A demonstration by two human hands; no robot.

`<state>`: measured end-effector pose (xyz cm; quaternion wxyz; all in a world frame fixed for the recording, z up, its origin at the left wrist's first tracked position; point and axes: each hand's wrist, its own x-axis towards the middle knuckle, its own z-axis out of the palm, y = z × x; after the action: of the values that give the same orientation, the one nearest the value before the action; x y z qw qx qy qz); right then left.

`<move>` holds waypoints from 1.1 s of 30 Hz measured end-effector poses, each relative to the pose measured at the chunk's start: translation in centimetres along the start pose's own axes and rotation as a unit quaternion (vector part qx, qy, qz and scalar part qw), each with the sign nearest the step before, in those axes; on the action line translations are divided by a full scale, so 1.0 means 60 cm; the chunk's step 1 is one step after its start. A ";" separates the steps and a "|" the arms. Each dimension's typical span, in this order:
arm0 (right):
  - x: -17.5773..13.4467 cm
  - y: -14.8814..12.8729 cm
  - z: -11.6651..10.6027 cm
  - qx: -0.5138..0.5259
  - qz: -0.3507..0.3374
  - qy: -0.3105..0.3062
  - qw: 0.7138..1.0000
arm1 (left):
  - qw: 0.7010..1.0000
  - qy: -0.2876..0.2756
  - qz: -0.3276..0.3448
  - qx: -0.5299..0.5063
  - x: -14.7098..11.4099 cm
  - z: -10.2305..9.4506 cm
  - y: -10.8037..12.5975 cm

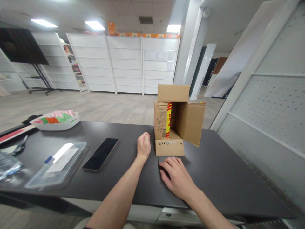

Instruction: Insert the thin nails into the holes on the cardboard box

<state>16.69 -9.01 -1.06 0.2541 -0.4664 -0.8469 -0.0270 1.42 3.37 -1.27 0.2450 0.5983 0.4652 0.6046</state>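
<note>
A cardboard box (171,93) lies on its side on the dark table, its opening towards me and its flaps spread. Many small grey, roundish spots dot its left flap, beside a yellow and red strip. More small dots mark the lower flap (170,151). My left hand (144,145) is a closed fist just left of the box; whatever may be inside is hidden. Below the lower flap, my right hand (175,173) rests near the tabletop, fingers and thumb curled on a thin dark object (159,163), mostly covered, of a kind I cannot make out.
A black phone (101,155) lies left of my left arm. Farther left are a clear plastic case (57,165) with paper, a blurred clear plastic item (9,165), and a white basket (58,126) holding colourful cloth. A perforated panel (269,111) stands along the right side.
</note>
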 end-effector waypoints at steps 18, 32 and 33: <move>0.001 0.002 0.004 -0.021 0.017 0.009 1.000 | 1.000 0.002 0.002 0.008 0.001 0.000 0.002; 0.003 0.000 0.000 -0.005 0.026 -0.013 1.000 | 1.000 0.001 -0.002 -0.004 0.000 0.000 0.000; 0.003 0.000 -0.001 -0.004 0.018 -0.017 1.000 | 1.000 0.001 -0.002 -0.004 0.000 0.000 0.000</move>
<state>16.61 -8.88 -0.91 0.2386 -0.4830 -0.8423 -0.0181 1.43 3.38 -1.26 0.2484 0.5957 0.4642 0.6066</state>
